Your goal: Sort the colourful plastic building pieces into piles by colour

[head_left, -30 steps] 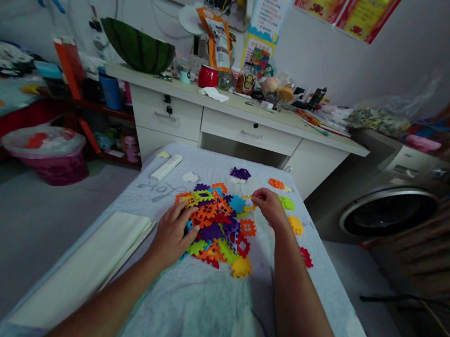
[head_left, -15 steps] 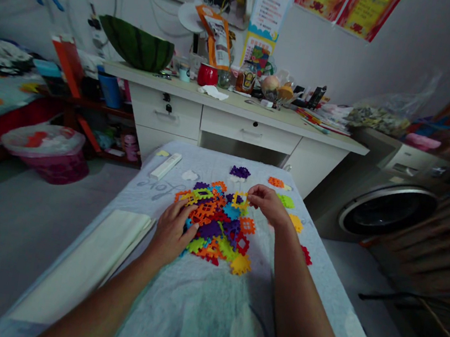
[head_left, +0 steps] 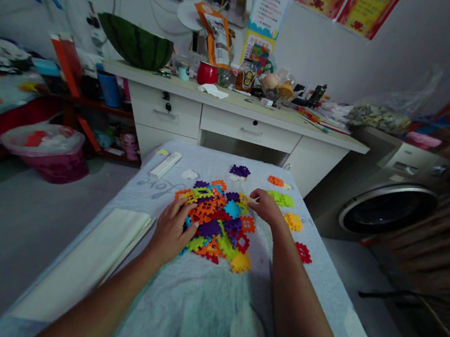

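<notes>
A pile of colourful plastic interlocking building pieces point(head_left: 210, 228) lies on the cloth-covered table. On the pile's left side rests my left hand point(head_left: 174, 228), fingers spread and touching pieces. My right hand point(head_left: 265, 206) is at the upper right edge of the pile, thumb and fingers drawn together at a yellow building piece point(head_left: 244, 200); the fingertips partly hide the contact. Smaller groups lie apart: purple pieces point(head_left: 240, 170) behind, then orange pieces point(head_left: 276, 180), green pieces point(head_left: 281, 199), yellow pieces point(head_left: 293, 221) and red pieces point(head_left: 303, 252) down the right side.
A folded white cloth point(head_left: 85, 266) lies along the table's left edge, with a long white box point(head_left: 165, 165) farther back. Behind stands a white desk point(head_left: 251, 130) bearing a watermelon piece point(head_left: 136, 44) and jars. A washing machine point(head_left: 390, 186) is at right.
My right hand has moved slightly right and down, and the yellow piece at its fingertips has shifted right and tilted. My left hand stays in place on the pile.
</notes>
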A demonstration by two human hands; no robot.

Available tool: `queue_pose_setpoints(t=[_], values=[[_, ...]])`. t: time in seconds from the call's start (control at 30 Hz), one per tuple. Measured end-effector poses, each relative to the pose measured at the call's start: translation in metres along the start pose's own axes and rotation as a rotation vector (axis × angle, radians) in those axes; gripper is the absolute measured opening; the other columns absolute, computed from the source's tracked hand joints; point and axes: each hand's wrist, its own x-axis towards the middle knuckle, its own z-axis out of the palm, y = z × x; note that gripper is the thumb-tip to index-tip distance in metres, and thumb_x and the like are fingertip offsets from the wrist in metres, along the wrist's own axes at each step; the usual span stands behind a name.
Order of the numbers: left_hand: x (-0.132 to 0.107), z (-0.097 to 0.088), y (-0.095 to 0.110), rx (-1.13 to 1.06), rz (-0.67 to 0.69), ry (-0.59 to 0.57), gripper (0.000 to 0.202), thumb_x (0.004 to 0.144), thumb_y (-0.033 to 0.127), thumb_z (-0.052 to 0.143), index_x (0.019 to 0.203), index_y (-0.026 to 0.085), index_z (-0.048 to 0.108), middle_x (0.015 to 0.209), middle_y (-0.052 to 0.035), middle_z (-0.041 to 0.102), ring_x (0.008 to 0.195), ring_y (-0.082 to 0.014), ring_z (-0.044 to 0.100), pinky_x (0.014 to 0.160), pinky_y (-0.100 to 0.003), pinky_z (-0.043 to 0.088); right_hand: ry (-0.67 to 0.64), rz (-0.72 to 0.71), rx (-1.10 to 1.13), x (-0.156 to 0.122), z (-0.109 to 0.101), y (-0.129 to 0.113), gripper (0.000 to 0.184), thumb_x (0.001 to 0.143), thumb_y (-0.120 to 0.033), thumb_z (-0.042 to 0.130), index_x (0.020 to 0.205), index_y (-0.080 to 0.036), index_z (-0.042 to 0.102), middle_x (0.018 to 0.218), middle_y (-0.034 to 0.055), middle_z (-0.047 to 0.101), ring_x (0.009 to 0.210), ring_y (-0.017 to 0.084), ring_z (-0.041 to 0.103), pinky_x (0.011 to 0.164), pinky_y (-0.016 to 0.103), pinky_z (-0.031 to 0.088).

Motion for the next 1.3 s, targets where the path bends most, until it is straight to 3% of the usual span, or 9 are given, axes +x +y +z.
queue_pose_setpoints(t=[0.1,0.27,0.5,0.77,0.9,1.1,1.3], values=[[0.000,0.000,0.000,-0.001,-0.004,0.004,0.040,0.088,0.037,0.047,0.125,0.022,0.055,0.134,-0.0123,0.048,0.127,-0.0307,0.045,0.108,-0.052,0.038,0.003,0.010,-0.049,0.000,0.007,0.001,0.033,0.071,-0.019,0.069,0.104,-0.018,0.064,0.105,0.0090,0.067,0.092,0.020,0.060,0.082,0.030,0.043],[-0.001,0.000,-0.001,0.012,0.003,-0.004,0.040,0.089,0.038,0.047,0.125,0.022,0.054,0.135,-0.0122,0.047,0.127,-0.0306,0.045,0.108,-0.052,0.037,-0.083,0.010,-0.069,0.002,0.016,0.004,0.029,0.075,-0.012,0.062,0.103,-0.017,0.064,0.104,0.0089,0.067,0.093,0.020,0.060,0.083,0.029,0.043],[0.000,-0.001,0.000,0.011,0.008,-0.015,0.040,0.089,0.037,0.047,0.125,0.022,0.055,0.134,-0.0120,0.048,0.126,-0.0301,0.046,0.107,-0.051,0.038,-0.038,-0.010,-0.144,0.003,0.018,0.005,0.045,0.074,-0.014,0.064,0.119,-0.013,0.060,0.123,0.0162,0.061,0.111,0.024,0.057,0.096,0.033,0.040],[0.000,-0.001,-0.001,0.022,0.016,-0.009,0.041,0.089,0.038,0.047,0.125,0.020,0.055,0.133,-0.0130,0.049,0.126,-0.0308,0.046,0.107,-0.051,0.038,-0.095,-0.010,-0.048,0.000,0.017,0.000,0.052,0.076,-0.013,0.062,0.127,-0.014,0.055,0.123,0.0137,0.062,0.111,0.023,0.058,0.098,0.034,0.042],[0.000,0.000,-0.002,0.028,0.021,-0.013,0.041,0.090,0.038,0.047,0.125,0.020,0.055,0.133,-0.0133,0.049,0.125,-0.0309,0.047,0.106,-0.052,0.039,-0.030,-0.010,0.005,-0.001,-0.001,0.009,0.056,0.073,-0.015,0.068,0.127,-0.015,0.054,0.125,0.0132,0.059,0.114,0.022,0.057,0.102,0.037,0.041],[0.000,0.002,-0.003,0.036,0.027,-0.012,0.041,0.090,0.040,0.046,0.125,0.021,0.055,0.133,-0.0126,0.048,0.125,-0.0309,0.046,0.107,-0.052,0.038,0.134,-0.040,0.026,-0.014,-0.056,0.031,0.053,0.075,-0.015,0.065,0.126,-0.020,0.056,0.128,0.0100,0.059,0.119,0.022,0.055,0.106,0.042,0.039],[0.000,0.003,-0.005,0.046,0.020,-0.008,0.041,0.090,0.041,0.045,0.124,0.021,0.055,0.132,-0.0125,0.048,0.125,-0.0311,0.046,0.107,-0.051,0.038,-0.009,0.131,-0.191,-0.043,-0.078,0.050,0.048,0.075,-0.015,0.066,0.123,-0.020,0.060,0.127,0.0112,0.060,0.116,0.025,0.056,0.101,0.040,0.042]])
